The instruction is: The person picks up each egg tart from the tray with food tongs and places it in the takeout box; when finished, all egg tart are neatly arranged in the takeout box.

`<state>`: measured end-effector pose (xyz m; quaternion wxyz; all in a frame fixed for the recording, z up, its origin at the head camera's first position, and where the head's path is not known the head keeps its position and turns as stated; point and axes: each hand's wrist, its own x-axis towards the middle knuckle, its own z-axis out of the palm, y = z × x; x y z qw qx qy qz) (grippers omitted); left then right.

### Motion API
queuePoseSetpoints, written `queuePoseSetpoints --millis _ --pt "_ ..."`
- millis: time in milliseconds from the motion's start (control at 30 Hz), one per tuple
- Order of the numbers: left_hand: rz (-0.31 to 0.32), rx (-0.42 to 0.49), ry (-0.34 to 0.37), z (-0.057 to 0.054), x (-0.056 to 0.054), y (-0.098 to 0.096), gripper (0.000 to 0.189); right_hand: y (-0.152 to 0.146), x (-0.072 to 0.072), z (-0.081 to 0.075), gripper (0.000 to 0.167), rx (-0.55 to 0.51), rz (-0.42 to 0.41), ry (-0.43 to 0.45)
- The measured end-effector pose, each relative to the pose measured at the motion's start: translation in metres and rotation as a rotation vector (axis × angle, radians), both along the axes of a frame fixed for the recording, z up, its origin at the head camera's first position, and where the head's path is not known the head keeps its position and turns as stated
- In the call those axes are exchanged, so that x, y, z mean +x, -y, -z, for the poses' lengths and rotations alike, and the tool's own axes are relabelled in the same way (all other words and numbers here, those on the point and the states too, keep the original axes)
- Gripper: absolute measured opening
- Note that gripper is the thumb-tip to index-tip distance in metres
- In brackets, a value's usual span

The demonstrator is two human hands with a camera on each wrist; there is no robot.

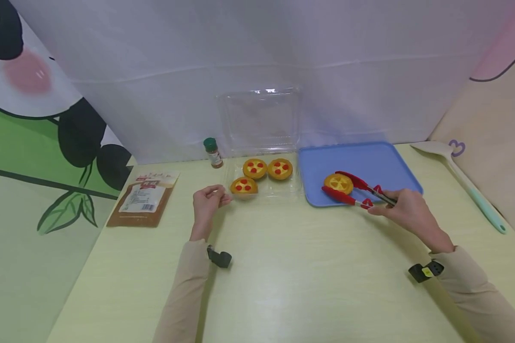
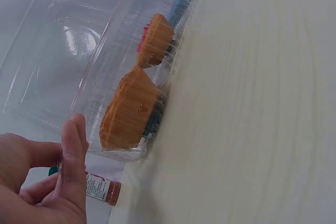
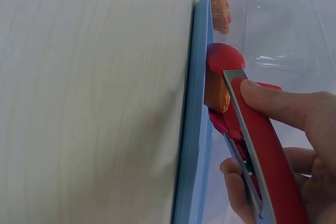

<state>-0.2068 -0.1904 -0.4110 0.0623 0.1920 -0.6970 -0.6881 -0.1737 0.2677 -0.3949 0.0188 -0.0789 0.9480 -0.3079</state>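
My right hand [image 1: 407, 214] grips red-tipped metal tongs [image 3: 268, 161] by the handles. Between the tongs' red heads sits a toy tart [image 1: 338, 183] with a yellow patterned top, over the left part of a blue tray [image 1: 395, 176]. At the left, my left hand [image 1: 207, 204] pinches the rim of a clear plastic clamshell box [image 2: 79, 95] near its front left corner. The box's lid [image 1: 262, 121] stands raised at the back. Inside are three tarts with red dots: a front one [image 1: 243, 186] and two behind, a middle one [image 1: 255, 168] and a right one [image 1: 280, 169].
A small spice bottle [image 1: 214, 155] with a green cap stands left of the box. Further left lies a packet of brown powder [image 1: 143, 200]. A long spatula [image 1: 468, 183] with a mint handle lies right of the tray. A white curtain [image 1: 347, 85] hangs behind the table.
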Motion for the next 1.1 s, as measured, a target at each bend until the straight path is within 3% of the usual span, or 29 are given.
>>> queuePoseSetpoints --millis 567,1100 --pt "0.01 0.016 0.006 -0.002 0.001 0.0 0.033 0.005 0.002 -0.015 0.07 -0.061 -0.016 0.038" --pt "0.008 0.015 -0.016 -0.002 0.002 -0.001 0.031 0.029 -0.006 -0.028 0.067 -0.135 -0.021 0.052"
